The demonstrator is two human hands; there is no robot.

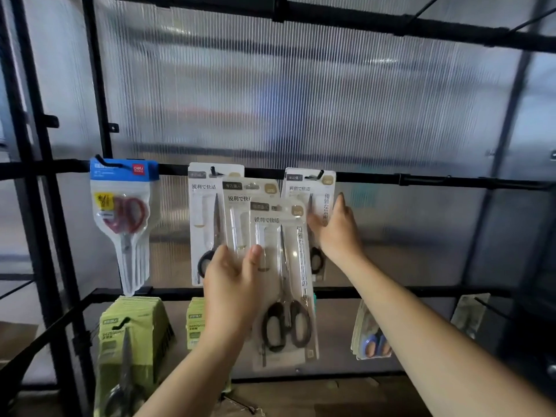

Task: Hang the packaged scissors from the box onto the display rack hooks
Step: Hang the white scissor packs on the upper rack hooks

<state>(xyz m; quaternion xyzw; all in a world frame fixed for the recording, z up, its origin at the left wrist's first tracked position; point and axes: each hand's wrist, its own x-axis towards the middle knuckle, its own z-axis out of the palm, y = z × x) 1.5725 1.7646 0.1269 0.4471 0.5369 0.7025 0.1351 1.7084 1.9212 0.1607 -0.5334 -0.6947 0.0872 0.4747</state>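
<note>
Packaged scissors [281, 284] — two light, stiff, slick blister cards — fan upright from the left hand [233, 284], whose fingers [255, 254] pinch their lower halves; gripping nearer the hang-hole would probably steady them. The right hand [338, 228] touches a hung card [323, 189] below its hook [319, 174]; whether it grips, I cannot tell.

Rack bars [421, 179]: black metal, matt coat. Hooks [320, 173] look the same. Back panel [301, 100]: translucent fluted plastic, ribbed, slight sheen. Front pack [284, 284]: matt white card under a clear glossy blister; blades bright polished metal, handles black plastic with grey inserts. Blue-header pack [125, 218] at 9 o'clock: glossy clear film bag, printed card top, red plastic handles. Green packs [132, 326] at 7 o'clock: matt card. Blue-handled pack [371, 335] at 4 o'clock: glare on clear plastic.
</note>
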